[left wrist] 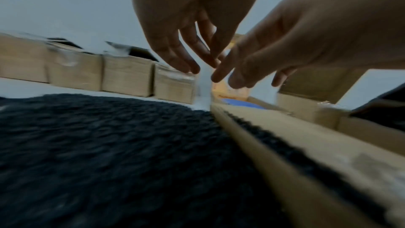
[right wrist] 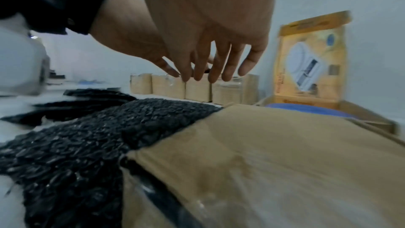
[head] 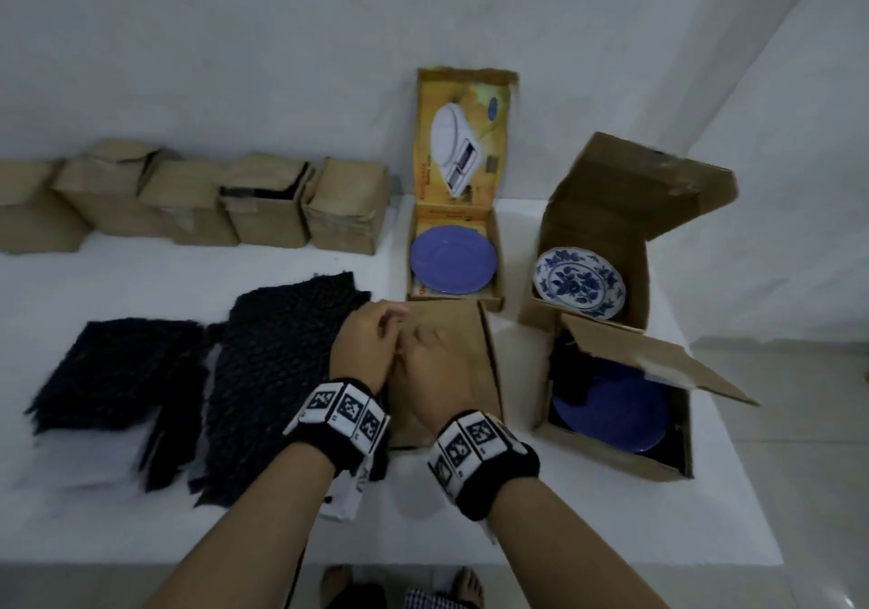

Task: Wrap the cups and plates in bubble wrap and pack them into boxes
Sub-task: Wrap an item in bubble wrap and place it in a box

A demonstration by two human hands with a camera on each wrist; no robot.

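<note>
Hovering together, both hands (head: pixel 399 349) (fingers loose) above closed box (head: pixel 463 364).

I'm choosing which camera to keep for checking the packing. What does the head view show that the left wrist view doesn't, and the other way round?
Only the head view shows the blue floral plate in its open box, the purple plate in the near right box, and the scale picture on the yellow box lid.

Only the left wrist view shows the hands from beneath: fingers relaxed, holding nothing, above the closed cardboard box.

Both show the left hand, right hand, black bubble wrap and the row of small boxes.
</note>
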